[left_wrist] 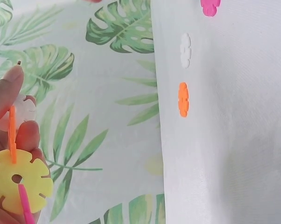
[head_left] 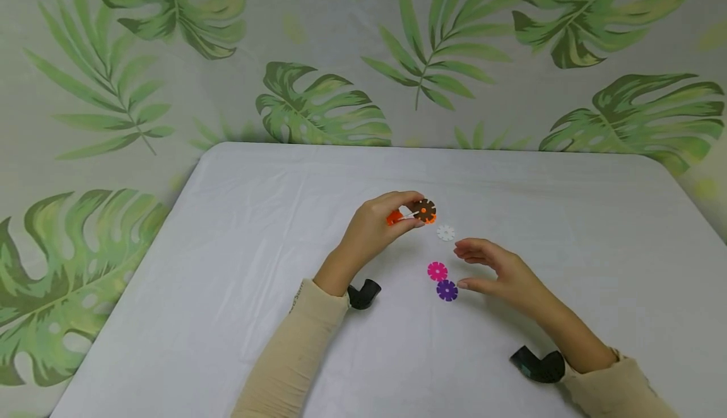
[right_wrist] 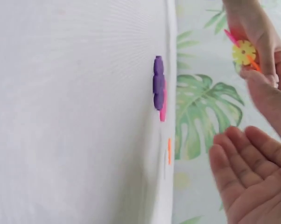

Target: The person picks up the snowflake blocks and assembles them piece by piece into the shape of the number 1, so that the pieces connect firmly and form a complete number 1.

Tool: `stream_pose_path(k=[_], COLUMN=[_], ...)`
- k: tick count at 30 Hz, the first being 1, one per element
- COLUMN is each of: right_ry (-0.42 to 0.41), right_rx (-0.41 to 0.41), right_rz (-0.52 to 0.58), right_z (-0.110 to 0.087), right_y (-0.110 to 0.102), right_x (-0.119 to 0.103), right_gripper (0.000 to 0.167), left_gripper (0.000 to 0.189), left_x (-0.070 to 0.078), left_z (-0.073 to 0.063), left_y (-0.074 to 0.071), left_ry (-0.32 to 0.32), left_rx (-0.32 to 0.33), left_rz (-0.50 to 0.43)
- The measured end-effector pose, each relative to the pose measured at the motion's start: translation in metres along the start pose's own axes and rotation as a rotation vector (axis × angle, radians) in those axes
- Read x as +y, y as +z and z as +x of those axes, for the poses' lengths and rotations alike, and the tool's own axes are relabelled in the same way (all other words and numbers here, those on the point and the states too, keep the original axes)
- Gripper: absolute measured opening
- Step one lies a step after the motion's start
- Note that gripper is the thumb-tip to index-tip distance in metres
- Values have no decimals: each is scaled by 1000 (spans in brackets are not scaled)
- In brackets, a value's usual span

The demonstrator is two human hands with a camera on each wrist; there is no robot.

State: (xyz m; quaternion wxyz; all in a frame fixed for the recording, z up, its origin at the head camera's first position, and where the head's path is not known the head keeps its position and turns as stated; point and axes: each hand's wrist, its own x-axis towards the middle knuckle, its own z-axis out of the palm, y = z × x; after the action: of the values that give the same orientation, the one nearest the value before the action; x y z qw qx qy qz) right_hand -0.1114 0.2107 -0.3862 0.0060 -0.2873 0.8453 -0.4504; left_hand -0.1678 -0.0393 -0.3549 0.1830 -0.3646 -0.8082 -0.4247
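Observation:
My left hand (head_left: pixel 372 223) pinches a joined piece of notched plastic flower discs, raised over the table. In it show a brown disc (head_left: pixel 425 208), a yellow disc (left_wrist: pixel 33 184), an orange disc (left_wrist: pixel 12 133), a white disc (left_wrist: pixel 24 109) and a pink disc (left_wrist: pixel 24 205); fingers hide part of the piece. My right hand (head_left: pixel 505 269) holds nothing, its fingers spread apart and its thumb tip beside a loose purple disc (head_left: pixel 447 290). Touching the purple one lies a loose pink disc (head_left: pixel 437 271). Farther back are a loose white disc (head_left: pixel 445 233) and a loose orange disc (left_wrist: pixel 183 100).
A white cloth covers the table (head_left: pixel 227 228). Behind it hangs a backdrop (head_left: pixel 324 20) printed with green leaves. Black wrist devices (head_left: pixel 539 365) sit under both forearms, by the beige sleeves (head_left: pixel 292 348).

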Motion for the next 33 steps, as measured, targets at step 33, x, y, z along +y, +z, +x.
stream_pose_path(k=[33], right_ry=[25], right_rx=[-207], right_rz=[-123], right_z=[-7], right_y=[20], right_x=[18], right_gripper=[36], left_gripper=[39], left_x=[-1], left_z=[0], left_y=[1], left_ry=[-9], left_rx=[-5], left_rz=[10])
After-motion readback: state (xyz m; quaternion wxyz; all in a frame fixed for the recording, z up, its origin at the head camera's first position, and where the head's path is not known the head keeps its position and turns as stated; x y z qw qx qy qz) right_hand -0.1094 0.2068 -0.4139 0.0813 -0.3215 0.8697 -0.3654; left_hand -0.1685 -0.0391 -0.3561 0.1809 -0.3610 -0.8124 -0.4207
